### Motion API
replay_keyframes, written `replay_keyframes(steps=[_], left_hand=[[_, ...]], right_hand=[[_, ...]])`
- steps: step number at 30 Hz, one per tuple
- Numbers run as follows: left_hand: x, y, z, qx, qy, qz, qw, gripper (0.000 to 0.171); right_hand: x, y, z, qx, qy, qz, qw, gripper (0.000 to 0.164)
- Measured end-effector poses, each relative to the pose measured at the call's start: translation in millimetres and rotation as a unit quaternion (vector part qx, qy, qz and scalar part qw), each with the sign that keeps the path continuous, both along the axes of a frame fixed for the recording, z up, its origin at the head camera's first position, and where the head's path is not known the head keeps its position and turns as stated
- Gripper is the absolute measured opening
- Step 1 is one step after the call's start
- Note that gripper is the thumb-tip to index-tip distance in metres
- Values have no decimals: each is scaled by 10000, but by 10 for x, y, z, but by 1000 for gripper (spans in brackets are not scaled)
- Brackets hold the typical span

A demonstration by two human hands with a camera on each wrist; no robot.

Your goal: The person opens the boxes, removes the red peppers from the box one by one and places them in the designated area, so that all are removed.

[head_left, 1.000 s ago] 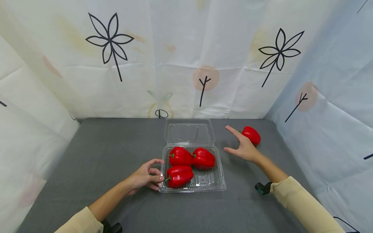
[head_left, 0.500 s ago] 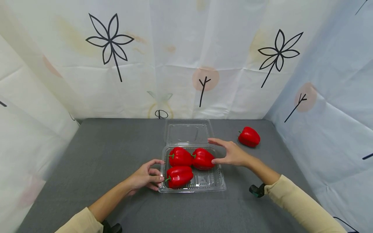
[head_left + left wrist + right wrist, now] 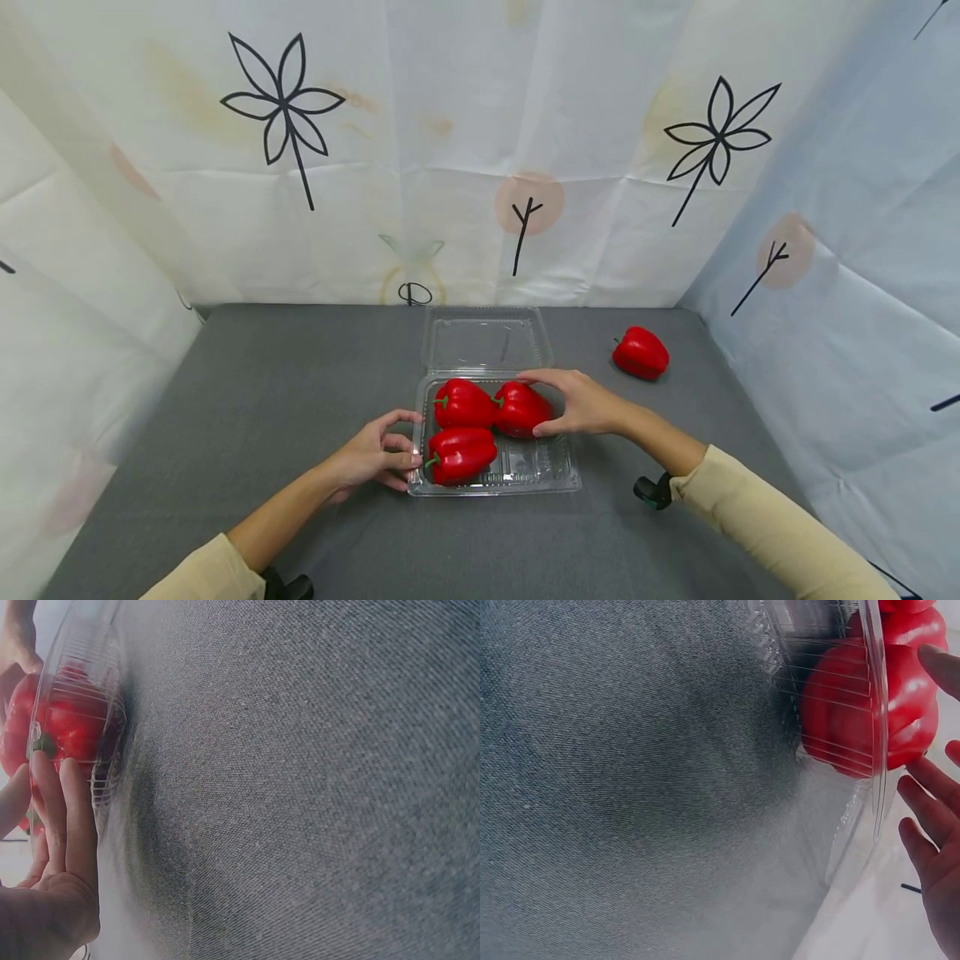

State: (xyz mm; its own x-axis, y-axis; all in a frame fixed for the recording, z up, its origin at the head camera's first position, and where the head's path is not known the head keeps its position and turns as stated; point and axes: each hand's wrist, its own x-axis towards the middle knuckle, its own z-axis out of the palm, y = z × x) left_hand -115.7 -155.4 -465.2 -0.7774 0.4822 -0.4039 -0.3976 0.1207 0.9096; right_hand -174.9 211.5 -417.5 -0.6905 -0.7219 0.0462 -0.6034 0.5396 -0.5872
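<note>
A clear plastic clamshell container (image 3: 525, 475) lies with its lid folded back on the grey table. Three red bell peppers with green stems sit inside: one at the back left (image 3: 463, 402), one at the front left (image 3: 462, 457), one at the back right (image 3: 521, 408). My left hand (image 3: 371, 454) holds the container's left rim, thumb above and fingertips along its outer wall (image 3: 67, 817). Around the back right bell pepper, my right hand (image 3: 588, 404) is spread, thumb at its near side and fingers beyond it. In the right wrist view the fingertips are right beside that pepper (image 3: 907, 705).
Another red bell pepper (image 3: 641, 352) lies on the table at the back right. The transparent lid (image 3: 486, 337) reaches toward the table's far edge. Patterned white cloth (image 3: 450, 150) hangs behind and at both sides.
My right hand has left the lone bell pepper at the back right and moved left, over the container's right side to the pepper there. The left hand has stayed at the rim.
</note>
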Motion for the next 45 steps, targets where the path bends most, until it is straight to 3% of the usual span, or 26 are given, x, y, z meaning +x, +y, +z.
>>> replay_keyframes(steps=[8, 18, 27, 45], left_hand=[[6, -8, -10, -46, -42, 36, 10000, 66], [12, -1, 13, -57, 15, 4, 10000, 67], [21, -4, -8, 49, 107, 8, 9999, 67], [27, 1, 1, -29, 108, 6, 9999, 68]], right_hand=[[16, -84, 40, 389, 94, -141, 9991, 74], [30, -174, -59, 580, 501, -435, 9961, 72], [22, -218, -23, 655, 956, -271, 9929, 67], [-13, -244, -44, 648, 778, -371, 9942, 65]])
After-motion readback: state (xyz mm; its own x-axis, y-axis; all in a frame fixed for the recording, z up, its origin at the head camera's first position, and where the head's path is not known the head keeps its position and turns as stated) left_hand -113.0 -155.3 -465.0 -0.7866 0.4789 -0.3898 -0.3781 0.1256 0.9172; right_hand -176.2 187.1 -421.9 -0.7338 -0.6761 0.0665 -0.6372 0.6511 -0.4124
